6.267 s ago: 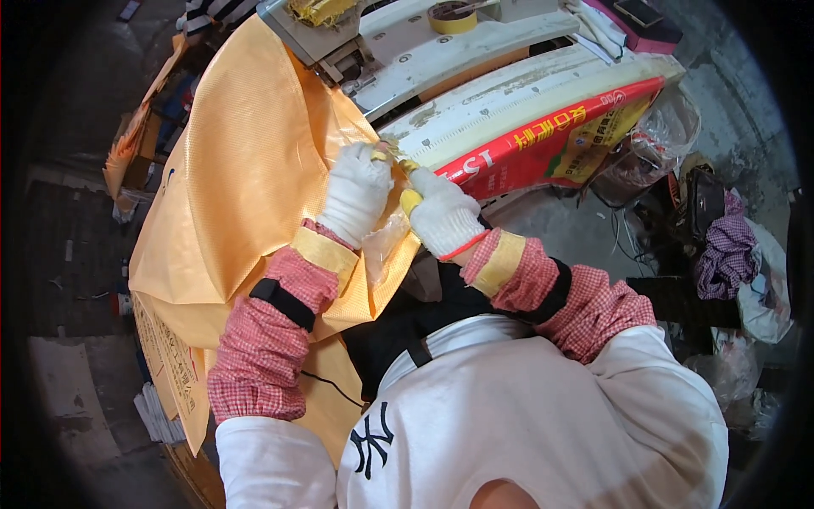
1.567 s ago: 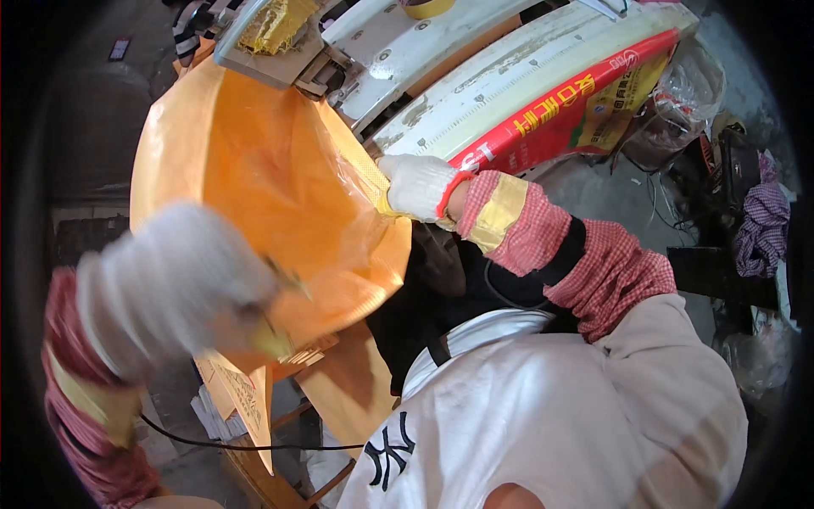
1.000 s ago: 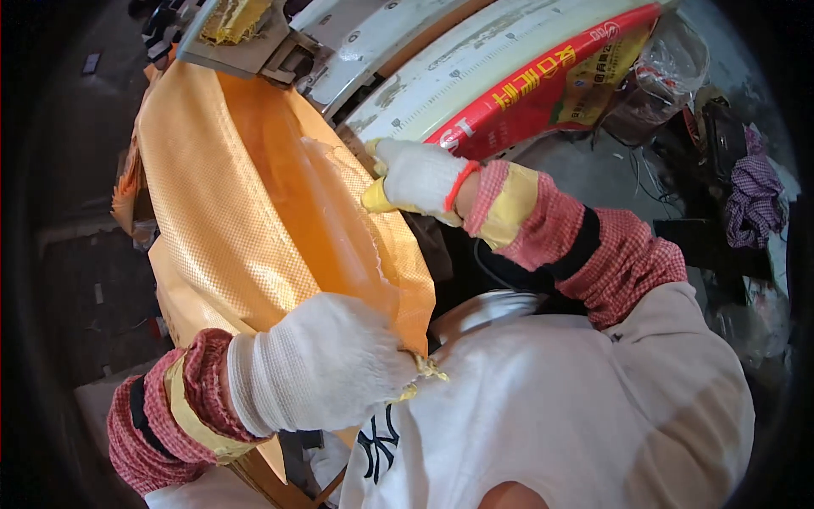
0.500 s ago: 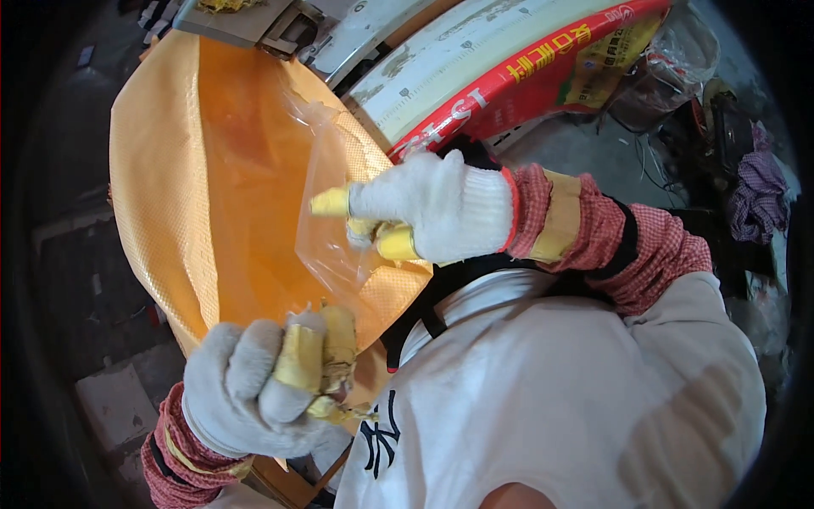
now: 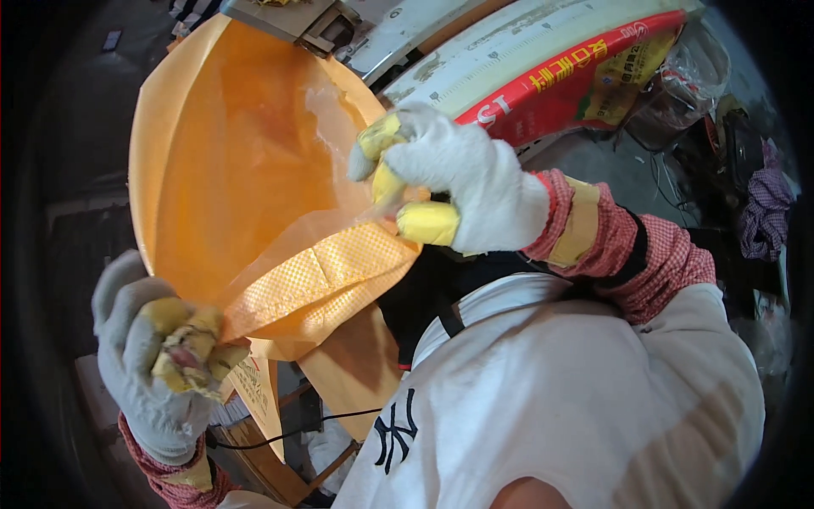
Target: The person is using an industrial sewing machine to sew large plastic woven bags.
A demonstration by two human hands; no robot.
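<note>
– Lettering [image 5: 570,66] on the red sheet [image 5: 521,112]?
– Yes, yellow and white.
– And the grip?
– Left hand [image 5: 154,365] and right hand [image 5: 462,182] both pinch the orange sack [image 5: 331,273] at its mouth, left of the white table [image 5: 475,72].

White knit gloves [image 5: 500,191], yellow-taped fingers [image 5: 428,223]; red checked oversleeves [image 5: 671,248], tan band [image 5: 577,227], black strap [image 5: 636,254]; white top [image 5: 543,382], black marking [image 5: 395,433], perhaps embroidered

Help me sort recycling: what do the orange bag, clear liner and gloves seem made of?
Orange bag: probably woven plastic, glossy, with a fine checked weave. Liner: likely plastic film, see-through and shiny. Gloves: apparently knitted fabric, matte and slightly fuzzy.
</note>
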